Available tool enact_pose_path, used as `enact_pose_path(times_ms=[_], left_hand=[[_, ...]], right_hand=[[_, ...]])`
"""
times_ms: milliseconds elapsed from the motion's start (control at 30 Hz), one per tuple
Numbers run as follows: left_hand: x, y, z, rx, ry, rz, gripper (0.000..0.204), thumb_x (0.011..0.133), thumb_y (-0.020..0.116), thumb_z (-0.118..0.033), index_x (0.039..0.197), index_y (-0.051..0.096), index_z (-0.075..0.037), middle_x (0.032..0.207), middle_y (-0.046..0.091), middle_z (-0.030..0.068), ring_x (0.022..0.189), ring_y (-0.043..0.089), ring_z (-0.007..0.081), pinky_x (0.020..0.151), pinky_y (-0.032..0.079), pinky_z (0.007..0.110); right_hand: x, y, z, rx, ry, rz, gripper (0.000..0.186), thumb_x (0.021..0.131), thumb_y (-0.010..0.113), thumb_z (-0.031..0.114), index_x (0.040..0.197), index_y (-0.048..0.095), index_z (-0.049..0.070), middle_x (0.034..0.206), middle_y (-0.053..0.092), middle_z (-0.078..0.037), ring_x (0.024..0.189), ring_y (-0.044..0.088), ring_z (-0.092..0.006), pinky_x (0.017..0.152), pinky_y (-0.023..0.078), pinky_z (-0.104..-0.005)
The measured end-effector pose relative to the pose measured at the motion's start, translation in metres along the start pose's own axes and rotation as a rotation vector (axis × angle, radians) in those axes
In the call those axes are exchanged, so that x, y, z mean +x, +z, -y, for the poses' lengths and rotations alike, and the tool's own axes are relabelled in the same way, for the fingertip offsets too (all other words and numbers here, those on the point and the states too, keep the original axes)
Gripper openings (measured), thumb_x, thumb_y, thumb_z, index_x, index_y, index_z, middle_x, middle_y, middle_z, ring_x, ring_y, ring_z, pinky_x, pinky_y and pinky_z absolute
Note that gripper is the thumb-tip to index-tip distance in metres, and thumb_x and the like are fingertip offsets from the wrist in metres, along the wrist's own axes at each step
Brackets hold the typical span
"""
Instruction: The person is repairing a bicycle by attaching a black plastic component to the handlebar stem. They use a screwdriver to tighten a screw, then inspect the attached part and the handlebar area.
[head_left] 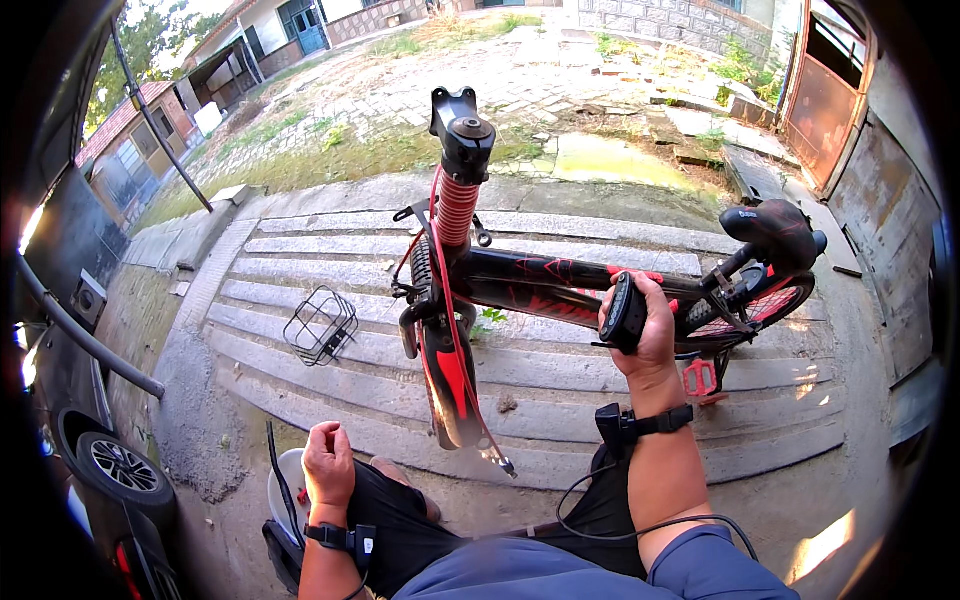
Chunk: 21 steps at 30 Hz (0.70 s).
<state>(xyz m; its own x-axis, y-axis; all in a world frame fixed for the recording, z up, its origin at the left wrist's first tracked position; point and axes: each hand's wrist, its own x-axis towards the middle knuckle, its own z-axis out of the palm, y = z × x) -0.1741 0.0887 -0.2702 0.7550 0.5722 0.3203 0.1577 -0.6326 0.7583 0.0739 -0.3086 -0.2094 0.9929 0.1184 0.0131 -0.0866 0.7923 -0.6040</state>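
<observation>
My right hand [650,325] is closed around a black oblong object [625,312] with a row of small light spots along its face, held up in front of the bicycle frame [530,285]. Its exact kind I cannot tell. Low at the left, my left hand [328,465] is curled into a fist; whatever it may hold is hidden. The black and red bicycle stands crosswise before me, its stem [470,128] bare at the top. A red cable [460,350] hangs down past the front mudguard [450,385]. The saddle [770,235] is at the right.
A black wire basket [322,325] lies on the ribbed concrete ramp [290,290]. Beside my left hand stands a white bucket [290,485] with a black curved bar against it. A parked car [125,465] is at the left, a rusty metal door [825,100] at the far right.
</observation>
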Motion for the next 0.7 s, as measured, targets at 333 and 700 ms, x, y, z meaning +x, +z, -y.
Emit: enact_pose_path(times_ms=[333, 700], left_hand=[[-0.001, -0.001, -0.003, 0.001, 0.015, -0.001, 0.009, 0.096, 0.063, -0.006, 0.103, 0.063, -0.001, 0.072, 0.063, 0.0031, 0.064, 0.059, 0.0103, 0.06, 0.048, 0.027], [-0.001, 0.0, 0.001, -0.006, 0.007, 0.007, 0.009, 0.095, 0.063, -0.005, 0.104, 0.063, -0.001, 0.074, 0.063, 0.0035, 0.065, 0.059, 0.0105, 0.06, 0.049, 0.026]], right_hand=[[-0.001, 0.0, -0.001, -0.014, 0.024, 0.019, 0.03, 0.099, 0.059, 0.034, 0.1, 0.067, 0.005, 0.078, 0.067, -0.008, 0.067, 0.063, -0.0179, 0.061, 0.05, -0.0283], [-0.002, 0.008, -0.001, -0.029, 0.008, -0.034, 0.035, 0.104, 0.05, 0.034, 0.106, 0.059, 0.0, 0.073, 0.063, -0.011, 0.057, 0.061, -0.0181, 0.052, 0.052, -0.0283]])
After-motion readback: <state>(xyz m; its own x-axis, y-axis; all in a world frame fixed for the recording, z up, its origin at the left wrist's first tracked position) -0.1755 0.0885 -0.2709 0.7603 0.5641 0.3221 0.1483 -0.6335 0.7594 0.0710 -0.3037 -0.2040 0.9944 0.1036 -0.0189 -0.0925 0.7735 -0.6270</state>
